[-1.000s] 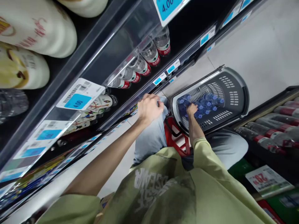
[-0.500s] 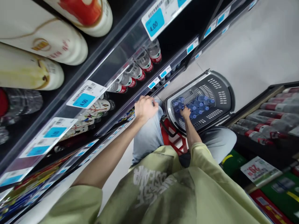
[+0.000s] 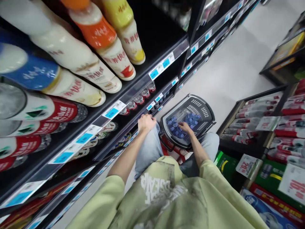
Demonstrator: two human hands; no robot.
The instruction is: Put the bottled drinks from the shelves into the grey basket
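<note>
I crouch in a shop aisle. My left hand (image 3: 146,122) rests closed on my left knee, next to the lower shelf edge. My right hand (image 3: 185,127) reaches into a dark grey shopping basket (image 3: 202,109) on the floor and lies on the blue caps of several water bottles (image 3: 177,125) standing inside it; its fingers curl over the caps, and I cannot make out whether they grip one. Red-labelled water bottles (image 3: 140,99) stand on the shelf just beyond my left hand.
Shelving on the left holds large drink bottles (image 3: 100,51) and price tags (image 3: 111,113). A low display on the right holds red-labelled bottles (image 3: 252,113) and boxes (image 3: 274,178). Pale floor (image 3: 233,70) stretches ahead down the aisle.
The view has pulled back and tilted up, bringing upper shelves and more of the aisle into sight. Both hands keep their places, left on the knee, right on the bottle caps.
</note>
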